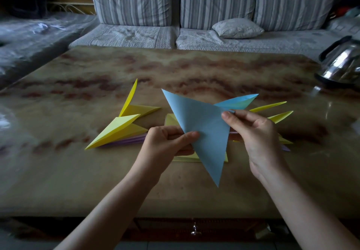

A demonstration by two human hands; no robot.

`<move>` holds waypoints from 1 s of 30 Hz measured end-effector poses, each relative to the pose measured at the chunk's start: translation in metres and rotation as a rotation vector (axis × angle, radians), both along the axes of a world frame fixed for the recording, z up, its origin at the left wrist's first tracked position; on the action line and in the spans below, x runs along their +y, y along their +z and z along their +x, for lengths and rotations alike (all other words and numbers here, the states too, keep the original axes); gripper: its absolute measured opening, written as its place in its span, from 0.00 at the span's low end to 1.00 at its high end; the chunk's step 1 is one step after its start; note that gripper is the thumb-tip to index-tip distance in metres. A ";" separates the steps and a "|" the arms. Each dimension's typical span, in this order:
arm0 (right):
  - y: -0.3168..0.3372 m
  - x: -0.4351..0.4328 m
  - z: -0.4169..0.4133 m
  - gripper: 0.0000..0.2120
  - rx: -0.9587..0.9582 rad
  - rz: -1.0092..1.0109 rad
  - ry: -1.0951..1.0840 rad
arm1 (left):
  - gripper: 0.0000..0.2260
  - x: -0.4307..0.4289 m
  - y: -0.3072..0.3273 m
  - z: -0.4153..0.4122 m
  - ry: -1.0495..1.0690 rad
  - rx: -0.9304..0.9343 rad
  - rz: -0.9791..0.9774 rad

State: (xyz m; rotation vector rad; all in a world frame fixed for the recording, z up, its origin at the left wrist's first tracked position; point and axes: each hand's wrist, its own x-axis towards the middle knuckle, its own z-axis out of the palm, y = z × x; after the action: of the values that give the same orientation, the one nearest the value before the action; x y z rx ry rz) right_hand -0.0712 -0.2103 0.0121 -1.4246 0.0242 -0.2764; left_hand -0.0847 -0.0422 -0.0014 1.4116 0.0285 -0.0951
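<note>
Left hand grip: your left hand (171,142) pinches the left edge of the blue paper (202,129), thumb on top and fingers curled beneath.
Blue paper place: held in the air above the table (175,195), between both hands, over the flat yellow sheets (170,120).
Right hand grip: your right hand (259,136) pinches the paper's middle, where a flap points off to the right.
Risk, left pinch: if it loosens, the long near point will likely swing and pull the edges out of line.
Risk, right pinch: creasing in mid-air with nothing firm beneath could set the fold crooked.
Risk, right pile: your right wrist hangs just over the right yellow folded pieces (280,116), and a sweep could scatter them.
Count, left: two left yellow folded pieces (120,129), with a purple piece (124,142) beneath.
Count, middle: one blue paper, and a stack of yellow sheets you cannot count.
Count, right: at least two yellow pieces, with more hidden behind your hand; one kettle (342,64) far right.
</note>
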 end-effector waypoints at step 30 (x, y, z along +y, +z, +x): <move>-0.002 0.015 -0.016 0.07 0.393 -0.111 0.448 | 0.03 -0.004 -0.002 -0.002 0.167 -0.144 -0.101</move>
State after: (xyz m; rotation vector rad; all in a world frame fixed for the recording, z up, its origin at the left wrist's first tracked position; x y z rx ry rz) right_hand -0.0877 -0.1950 0.0098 -1.5331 0.0103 0.3779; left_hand -0.0866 -0.0462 -0.0038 1.3071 0.0224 0.1414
